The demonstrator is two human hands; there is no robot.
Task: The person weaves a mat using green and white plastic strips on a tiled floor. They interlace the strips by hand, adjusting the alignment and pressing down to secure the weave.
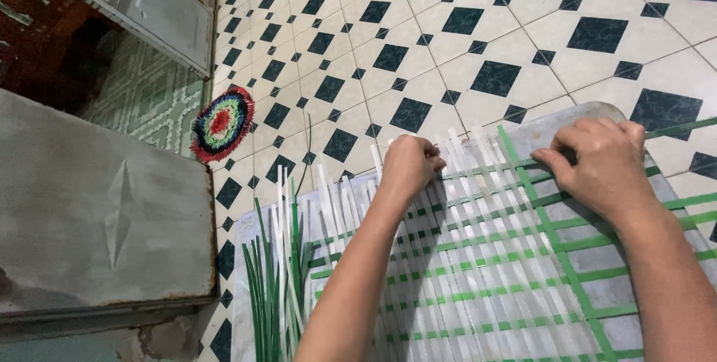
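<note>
Two hands, left hand (407, 164) and right hand (601, 160), fingers pinching crosswise green strip (489, 170), white strips (478, 257) running lengthwise

I see bare tiled floor (478, 26) beyond the board (567, 119); loose strips (276, 287) crowd its left (metal door (97, 205) just beyond).

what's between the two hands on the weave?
Head view: between the left hand and right hand, upright white strips cross a green strip, over the grey board.
</note>
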